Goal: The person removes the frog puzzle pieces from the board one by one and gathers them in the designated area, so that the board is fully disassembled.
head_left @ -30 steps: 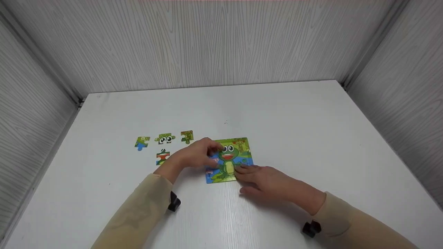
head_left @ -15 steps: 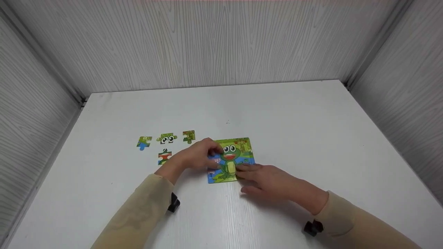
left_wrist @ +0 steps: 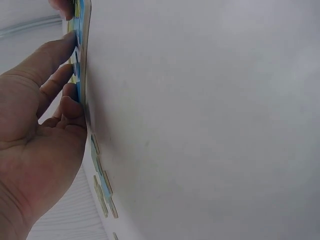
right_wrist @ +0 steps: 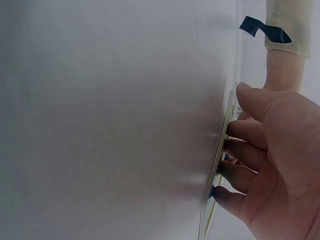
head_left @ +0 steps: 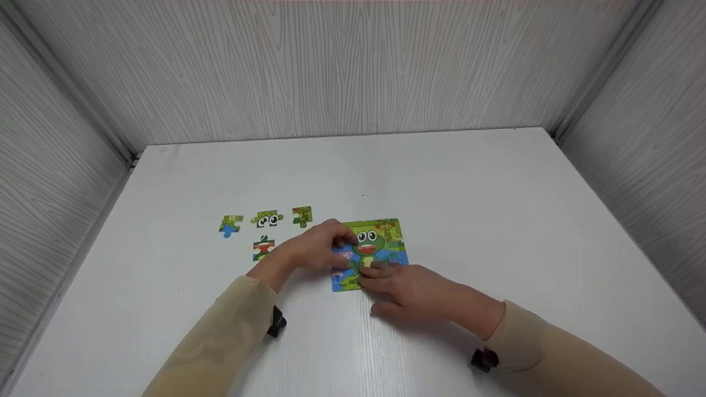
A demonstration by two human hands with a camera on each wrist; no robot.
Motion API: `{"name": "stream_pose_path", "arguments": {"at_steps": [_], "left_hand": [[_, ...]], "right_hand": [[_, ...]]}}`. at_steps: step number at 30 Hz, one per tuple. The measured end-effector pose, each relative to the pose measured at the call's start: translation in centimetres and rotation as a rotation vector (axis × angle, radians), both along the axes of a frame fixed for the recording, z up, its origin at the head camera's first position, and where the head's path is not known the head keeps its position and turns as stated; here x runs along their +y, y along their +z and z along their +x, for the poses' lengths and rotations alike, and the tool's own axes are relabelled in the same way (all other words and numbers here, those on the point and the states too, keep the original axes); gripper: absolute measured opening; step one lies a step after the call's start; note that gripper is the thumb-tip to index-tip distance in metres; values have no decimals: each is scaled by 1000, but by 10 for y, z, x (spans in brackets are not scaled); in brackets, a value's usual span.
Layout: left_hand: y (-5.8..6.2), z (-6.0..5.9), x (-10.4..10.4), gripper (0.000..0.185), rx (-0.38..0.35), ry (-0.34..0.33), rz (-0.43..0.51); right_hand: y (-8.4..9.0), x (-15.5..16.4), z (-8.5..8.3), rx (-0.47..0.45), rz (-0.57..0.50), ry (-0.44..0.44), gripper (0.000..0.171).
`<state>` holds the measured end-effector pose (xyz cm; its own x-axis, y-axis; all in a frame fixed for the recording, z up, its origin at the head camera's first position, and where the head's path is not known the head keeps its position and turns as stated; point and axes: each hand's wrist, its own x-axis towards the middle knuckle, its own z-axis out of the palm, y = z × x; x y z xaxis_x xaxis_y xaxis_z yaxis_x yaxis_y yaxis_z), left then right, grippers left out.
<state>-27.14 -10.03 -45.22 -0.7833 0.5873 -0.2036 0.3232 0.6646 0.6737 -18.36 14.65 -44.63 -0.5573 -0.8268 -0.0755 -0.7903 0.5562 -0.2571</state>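
A square frog jigsaw puzzle (head_left: 392, 240) lies flat on the white table, its picture facing up. Over its left part arches my left hand (head_left: 317, 245), the fingertips and thumb touching the surface with a gap between them. In the left wrist view, the fingers (left_wrist: 52, 57) and thumb meet the board's face near its edge. My right hand (head_left: 416, 289) rests on the lower right, fingers fairly straight across the frog's belly. The right wrist view has those fingertips (right_wrist: 227, 170) against the puzzle, with the thumb apart from it. Part of the picture is hidden under both hands.
Left of the puzzle lie loose jigsaw pieces: a green and blue one (head_left: 229, 226), one with frog eyes (head_left: 268, 220), a green corner (head_left: 303, 215) and one with a red mouth (head_left: 263, 248). Pale wood-grain panels (head_left: 353, 66) enclose the table (head_left: 469, 182).
My right hand has slid left over the puzzle and now covers more of the frog's belly. The left hand stays in place. The loose pieces keep their arrangement.
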Motion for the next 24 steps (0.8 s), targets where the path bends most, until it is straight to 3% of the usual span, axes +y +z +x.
{"name": "stream_pose_path", "arguments": {"at_steps": [18,24], "left_hand": [[0,0,0,41,4,-20,27],[-2,0,1,41,17,-9,-3]], "right_hand": [[-3,-1,1,-16,-2,-13,59],[-5,1,2,-12,-31,-2,58]]}}
